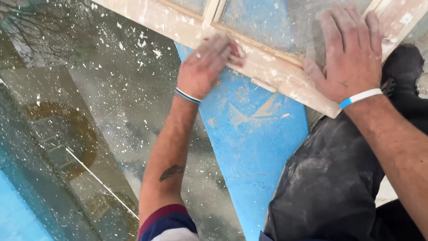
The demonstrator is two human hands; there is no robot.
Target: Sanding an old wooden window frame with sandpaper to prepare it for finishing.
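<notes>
A pale wooden window frame (285, 76) with old paint and dust lies tilted across the top of the view. My left hand (207, 67) is closed on a small reddish piece of sandpaper (236, 52) and presses it against the frame's lower rail; the hand is blurred. My right hand (352, 53) lies flat, fingers spread, on the frame and its dusty glass pane (272, 22), holding nothing. Both wrists wear blue and white bands.
A blue panel (254, 147) lies under the frame. Left of it a glossy dark surface (80, 134), speckled with white paint flakes, reflects trees and a building. My knee in dusty black trousers (330, 178) is at the lower right, and a black shoe (403, 67) beside the frame.
</notes>
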